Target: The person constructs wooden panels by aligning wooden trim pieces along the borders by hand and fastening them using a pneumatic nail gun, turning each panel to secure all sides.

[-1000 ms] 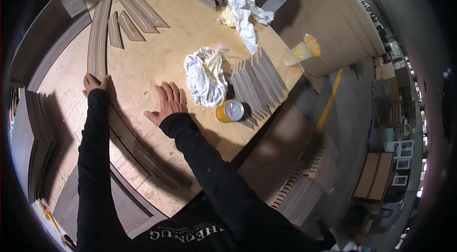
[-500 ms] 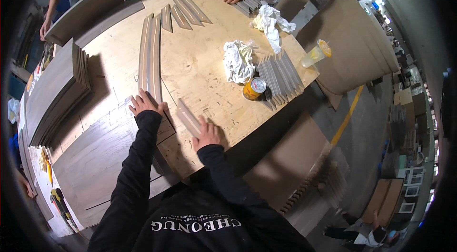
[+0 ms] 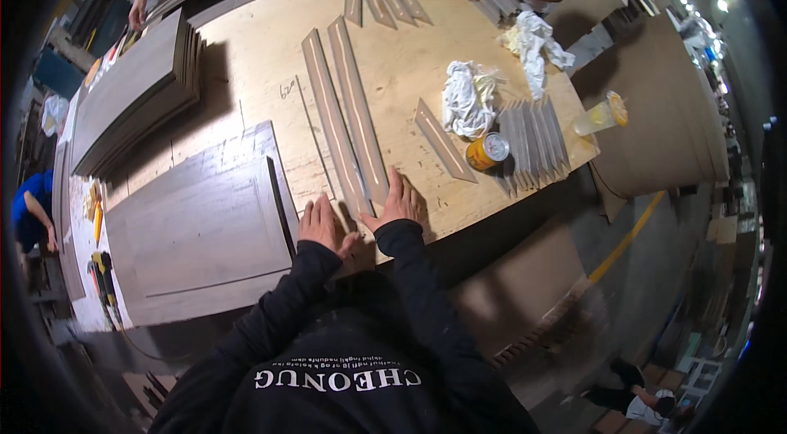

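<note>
Left strip [image 3: 328,110] and right strip [image 3: 357,106] are lying on counter [image 3: 254,69] straight ahead, long axes running away and leaning leftward, near ends sitting between hands. Right hand [image 3: 399,206] is resting nearer, touching right strip's near end, thumb spread from extended fingers; whether it is gripping, cannot tell. Left hand [image 3: 320,225] is lying beside left strip's end, palm down, partly open, apparently holding nothing.

On the black shirt [image 3: 328,334] stands white lettering [image 3: 338,380], one large row with smaller rows (all upside down in this view). The wooden tabletop [image 3: 254,57] bears a short handwritten mark [image 3: 288,88], dark and slanted.
</note>
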`<state>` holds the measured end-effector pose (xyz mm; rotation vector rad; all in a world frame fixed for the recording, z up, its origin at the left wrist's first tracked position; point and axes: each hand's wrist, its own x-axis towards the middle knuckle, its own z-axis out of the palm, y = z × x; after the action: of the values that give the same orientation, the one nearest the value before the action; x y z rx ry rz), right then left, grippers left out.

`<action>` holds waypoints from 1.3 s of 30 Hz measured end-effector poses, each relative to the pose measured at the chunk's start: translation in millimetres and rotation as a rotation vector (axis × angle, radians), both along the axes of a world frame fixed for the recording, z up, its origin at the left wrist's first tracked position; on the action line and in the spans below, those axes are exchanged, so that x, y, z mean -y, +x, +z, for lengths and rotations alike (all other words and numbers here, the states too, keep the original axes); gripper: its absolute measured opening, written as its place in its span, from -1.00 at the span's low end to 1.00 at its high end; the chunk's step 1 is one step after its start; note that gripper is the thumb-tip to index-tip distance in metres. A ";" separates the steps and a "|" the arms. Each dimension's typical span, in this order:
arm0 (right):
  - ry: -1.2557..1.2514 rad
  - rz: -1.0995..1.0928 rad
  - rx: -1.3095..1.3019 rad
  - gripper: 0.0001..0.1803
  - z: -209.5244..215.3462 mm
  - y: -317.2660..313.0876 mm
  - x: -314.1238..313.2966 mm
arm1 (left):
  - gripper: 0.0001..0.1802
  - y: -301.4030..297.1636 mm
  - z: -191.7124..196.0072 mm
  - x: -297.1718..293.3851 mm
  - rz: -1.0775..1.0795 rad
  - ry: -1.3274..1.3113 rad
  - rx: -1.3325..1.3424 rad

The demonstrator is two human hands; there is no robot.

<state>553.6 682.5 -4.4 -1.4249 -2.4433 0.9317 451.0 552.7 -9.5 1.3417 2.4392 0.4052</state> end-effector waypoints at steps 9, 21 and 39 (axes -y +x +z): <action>-0.057 0.259 -0.346 0.09 -28.0 19.0 -48.8 | 0.18 13.0 2.0 -62.5 0.163 -0.120 0.049; 0.359 -0.017 -0.111 -0.14 -20.5 8.4 -52.0 | 0.03 -17.5 -23.8 -17.3 0.421 0.235 0.087; -1.371 0.114 -1.438 -0.46 49.6 -193.2 153.5 | 0.05 -137.8 93.1 257.5 0.025 0.361 0.601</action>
<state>360.5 529.1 45.1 -0.2139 -0.6491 2.5474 313.2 295.3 83.6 1.0990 1.9334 1.1173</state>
